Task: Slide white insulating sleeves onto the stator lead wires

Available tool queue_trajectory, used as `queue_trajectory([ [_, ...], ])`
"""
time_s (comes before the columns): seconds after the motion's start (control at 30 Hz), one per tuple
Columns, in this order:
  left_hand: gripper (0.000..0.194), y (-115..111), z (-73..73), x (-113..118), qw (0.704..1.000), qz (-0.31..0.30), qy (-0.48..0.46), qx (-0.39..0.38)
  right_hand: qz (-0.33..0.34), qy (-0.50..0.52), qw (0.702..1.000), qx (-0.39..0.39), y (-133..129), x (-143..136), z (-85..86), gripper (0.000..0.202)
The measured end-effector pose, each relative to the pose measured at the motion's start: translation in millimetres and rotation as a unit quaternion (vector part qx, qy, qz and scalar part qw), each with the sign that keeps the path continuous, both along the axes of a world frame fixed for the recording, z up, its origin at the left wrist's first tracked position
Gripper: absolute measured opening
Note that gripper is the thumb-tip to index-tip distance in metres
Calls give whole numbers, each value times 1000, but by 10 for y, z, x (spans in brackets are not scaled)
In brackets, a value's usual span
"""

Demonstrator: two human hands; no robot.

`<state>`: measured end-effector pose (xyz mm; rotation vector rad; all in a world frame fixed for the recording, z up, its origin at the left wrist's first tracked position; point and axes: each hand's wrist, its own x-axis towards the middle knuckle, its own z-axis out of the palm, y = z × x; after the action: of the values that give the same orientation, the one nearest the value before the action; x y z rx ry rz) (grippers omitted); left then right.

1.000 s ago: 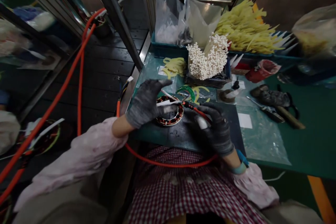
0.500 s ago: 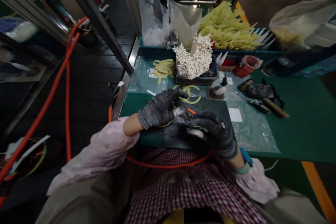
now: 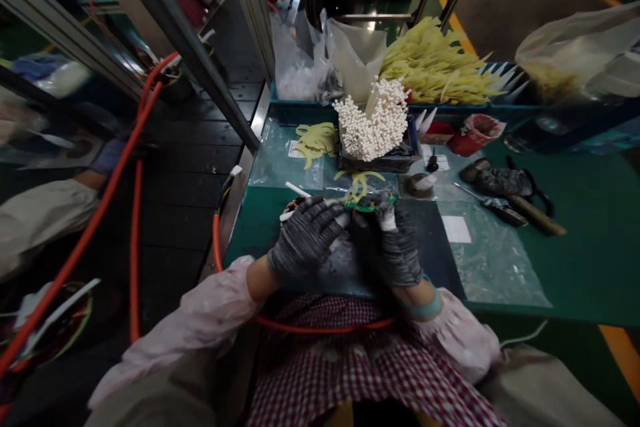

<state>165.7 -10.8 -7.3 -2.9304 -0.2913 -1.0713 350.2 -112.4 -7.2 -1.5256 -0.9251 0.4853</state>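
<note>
My left hand [image 3: 309, 235], in a grey knit glove, is over the dark mat with its fingers curled and close together. What lies inside them is hidden. Behind it, a bundle of wires with a white sleeve [image 3: 289, 215] sticks out. My right hand [image 3: 401, 245], gloved alike with a pale, worn thumb tip, grips the right end of a small green circuit board [image 3: 367, 207]. The board stands tilted between both hands, dark parts on it. An orange cable [image 3: 325, 329] loops across my lap below the table edge.
A box of white-tipped sticks [image 3: 373, 123] stands behind my hands, with yellow strips [image 3: 435, 67] in a blue bin beyond. Tools [image 3: 515, 193] and a red cup [image 3: 476, 133] lie to the right. Metal posts [image 3: 187, 47] rise on the left; another person's arm [image 3: 45, 220] shows there.
My right hand has moved left and turned upright, and the green circuit board now shows at its fingers. My left hand's fingers have come round flatter. Another person's arm has appeared at the left.
</note>
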Motion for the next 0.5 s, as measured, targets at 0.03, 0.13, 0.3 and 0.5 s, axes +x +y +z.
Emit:
queue_trajectory([
  [0.03, 20, 68, 33, -72, 999, -8, -5, -46, 14, 10, 1000, -5, 29, -33, -43, 46],
  [0.13, 28, 480, 141, -310, 974, 68, -34, -215, 74, 19, 997, -11, 74, -87, -164, 45],
  [0.3, 31, 1377, 95, -222, 925, 168, 128, -315, 143, 64, 987, -24, 75, -132, -286, 54],
  [0.5, 33, 1634, -214, 750, 910, 106, 247, -317, 159, 85, 984, -10, 76, -108, -291, 56],
])
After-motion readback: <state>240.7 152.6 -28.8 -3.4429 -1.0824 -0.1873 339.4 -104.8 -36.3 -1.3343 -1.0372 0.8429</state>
